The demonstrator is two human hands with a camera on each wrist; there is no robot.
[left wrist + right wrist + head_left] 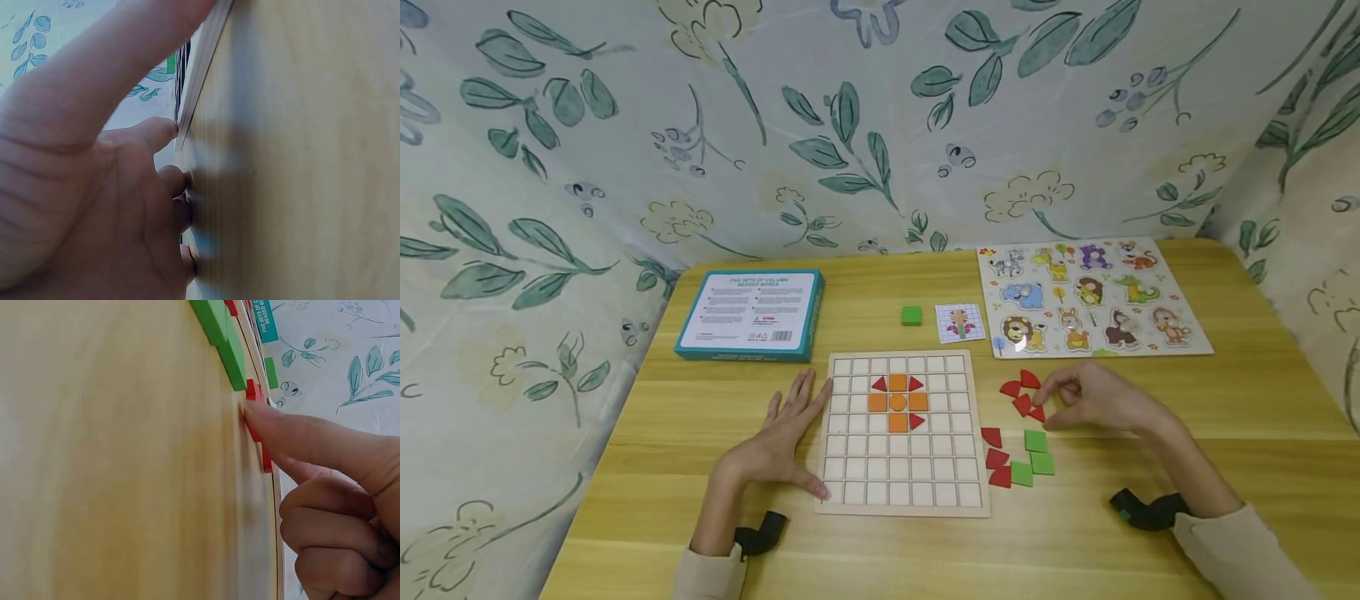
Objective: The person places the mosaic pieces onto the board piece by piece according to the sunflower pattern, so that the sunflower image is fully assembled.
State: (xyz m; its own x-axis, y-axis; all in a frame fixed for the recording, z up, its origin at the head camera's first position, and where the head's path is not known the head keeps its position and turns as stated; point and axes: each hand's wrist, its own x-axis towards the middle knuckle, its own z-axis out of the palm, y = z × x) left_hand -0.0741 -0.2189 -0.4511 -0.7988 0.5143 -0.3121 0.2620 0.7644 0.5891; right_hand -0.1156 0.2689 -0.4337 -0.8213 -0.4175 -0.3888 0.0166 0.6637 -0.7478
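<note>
A wooden grid board lies in the middle of the table, with orange squares, an orange circle and red triangles in its upper cells. My left hand is spread along the board's left side; its thumb and index finger touch the edge, as the left wrist view also shows. To the board's right, my right hand pinches a small red triangle between thumb and index finger, low over the table. Right beside it lie red quarter-circle tiles. In the right wrist view, the other fingers are curled in.
Several green squares and more red tiles lie right of the board. Behind the board are a green block, a pattern card, a teal-edged box and an animal puzzle.
</note>
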